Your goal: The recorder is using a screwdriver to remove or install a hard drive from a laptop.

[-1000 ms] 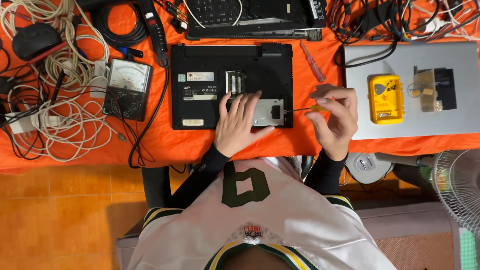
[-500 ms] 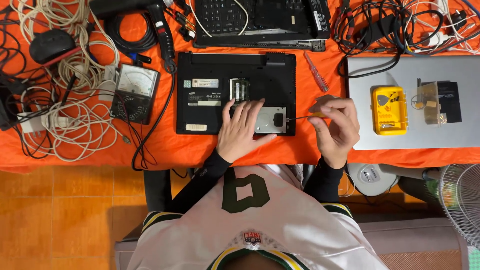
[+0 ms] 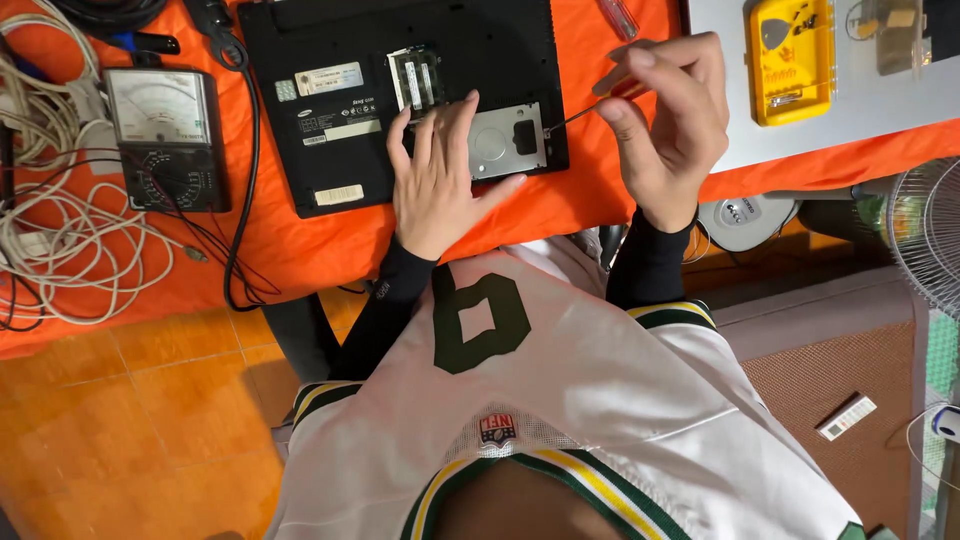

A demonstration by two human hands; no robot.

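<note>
Right hand (image 3: 668,120): fingers curled together, thumb and forefinger pinching the handle of a small screwdriver (image 3: 585,108). The thin shaft runs down and to the left, and its tip meets the right edge of the silver hard drive (image 3: 500,140); the exact contact point is too small to make out.

Left hand (image 3: 437,180): palm down, fingers spread and laid flat, fingertips resting on the laptop's underside beside the hard drive, thumb stretched out along the drive's lower edge. It grips nothing.

The hard drive sits in an open bay at the lower right corner of the black laptop (image 3: 320,120), which lies upside down on the orange tablecloth (image 3: 300,250). Just above the left hand, a second open bay shows memory modules (image 3: 415,78). Pale stickers lie on the laptop's left half.

Left of the laptop: a grey analogue meter (image 3: 165,135) with a needle dial, black leads trailing from it, and a tangle of white cables (image 3: 60,230) beyond.

Right of the laptop: a closed silver laptop (image 3: 720,110) with a yellow case (image 3: 790,60) resting on it. A second screwdriver with a clear handle (image 3: 620,15) lies at the top edge, near the right hand.

The person wears a white jersey over black sleeves. A fan guard (image 3: 925,235) shows at the right margin.
</note>
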